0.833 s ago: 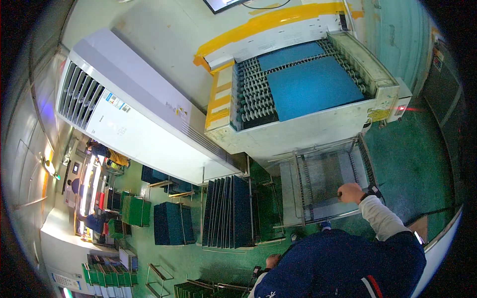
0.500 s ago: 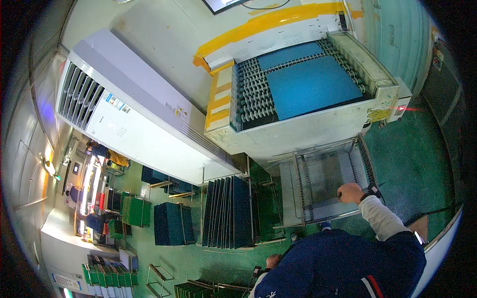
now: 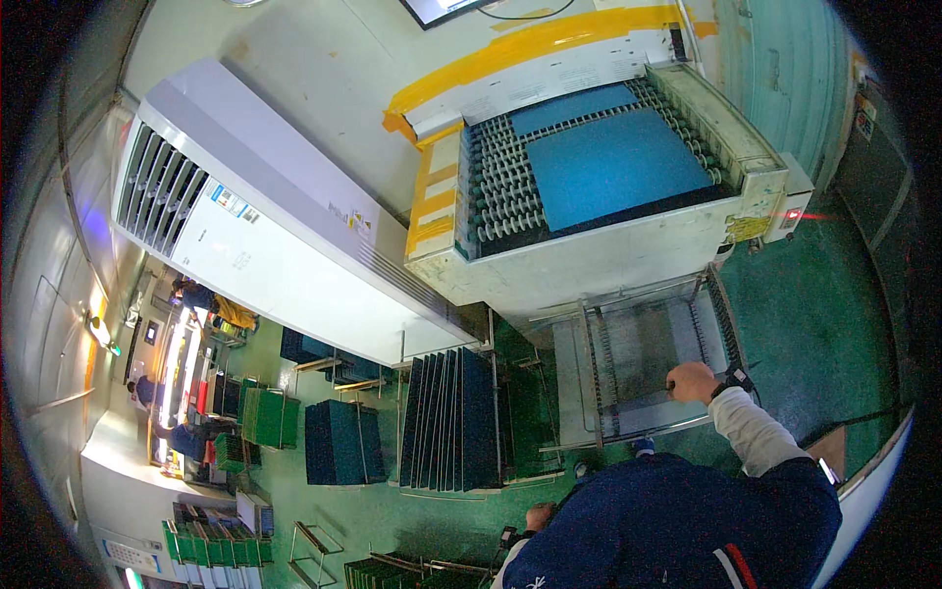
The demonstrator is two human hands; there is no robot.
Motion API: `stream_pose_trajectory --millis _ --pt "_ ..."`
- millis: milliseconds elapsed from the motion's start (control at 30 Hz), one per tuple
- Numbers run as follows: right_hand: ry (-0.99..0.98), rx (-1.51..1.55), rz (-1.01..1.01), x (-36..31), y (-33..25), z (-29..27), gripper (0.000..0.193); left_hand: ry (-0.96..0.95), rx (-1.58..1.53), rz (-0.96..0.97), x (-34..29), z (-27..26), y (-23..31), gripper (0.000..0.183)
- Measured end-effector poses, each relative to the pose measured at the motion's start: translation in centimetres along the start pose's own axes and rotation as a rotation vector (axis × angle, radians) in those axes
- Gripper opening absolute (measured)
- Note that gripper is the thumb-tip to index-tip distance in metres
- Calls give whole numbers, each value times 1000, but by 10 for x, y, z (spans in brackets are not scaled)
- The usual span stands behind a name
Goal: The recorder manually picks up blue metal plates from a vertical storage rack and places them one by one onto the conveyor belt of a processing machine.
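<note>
My right hand point(image 3: 693, 382) is closed in a fist above a metal rack point(image 3: 589, 368) with slotted side rails. Whatever is inside its fingers, if anything, is too small to make out. Low in the view, my left hand point(image 3: 539, 515) is beside my dark blue jacket, partly covered by it, and its fingers are hidden. In front of me is a roller conveyor point(image 3: 505, 201) in a pale housing. A large blue panel point(image 3: 618, 169) lies flat on its rollers, with a second blue panel point(image 3: 574, 110) behind it.
Left of the conveyor stands a tall white air conditioner point(image 3: 294, 260). Racks of upright dark panels point(image 3: 446, 422) and another dark blue stack point(image 3: 343, 442) stand on the green floor. Farther left are green panels point(image 3: 270, 417) and people at a lit bench. A low frame point(image 3: 312, 555) stands lower left.
</note>
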State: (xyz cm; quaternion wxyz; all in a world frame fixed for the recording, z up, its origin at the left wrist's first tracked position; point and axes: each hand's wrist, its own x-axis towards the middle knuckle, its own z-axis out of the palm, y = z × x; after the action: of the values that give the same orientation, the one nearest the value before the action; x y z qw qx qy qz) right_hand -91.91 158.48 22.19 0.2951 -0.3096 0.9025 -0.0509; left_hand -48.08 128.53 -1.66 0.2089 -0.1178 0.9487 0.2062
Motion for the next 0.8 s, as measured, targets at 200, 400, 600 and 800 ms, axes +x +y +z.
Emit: stream_pose_trajectory --millis 200,400,600,800 --pt "18 10 -10 0 -1 0 31 57 -39 -17 1 32 -23 26" --pt "32 9 -16 3 -4 0 30 30 -1 -62 -1 49 -34 26" --pt "0 13 2 0 -1 0 29 -3 -344 -194 -2 19 -9 26" --pt "-13 -29 12 3 -1 1 30 92 -74 -6 -5 4 -2 28"
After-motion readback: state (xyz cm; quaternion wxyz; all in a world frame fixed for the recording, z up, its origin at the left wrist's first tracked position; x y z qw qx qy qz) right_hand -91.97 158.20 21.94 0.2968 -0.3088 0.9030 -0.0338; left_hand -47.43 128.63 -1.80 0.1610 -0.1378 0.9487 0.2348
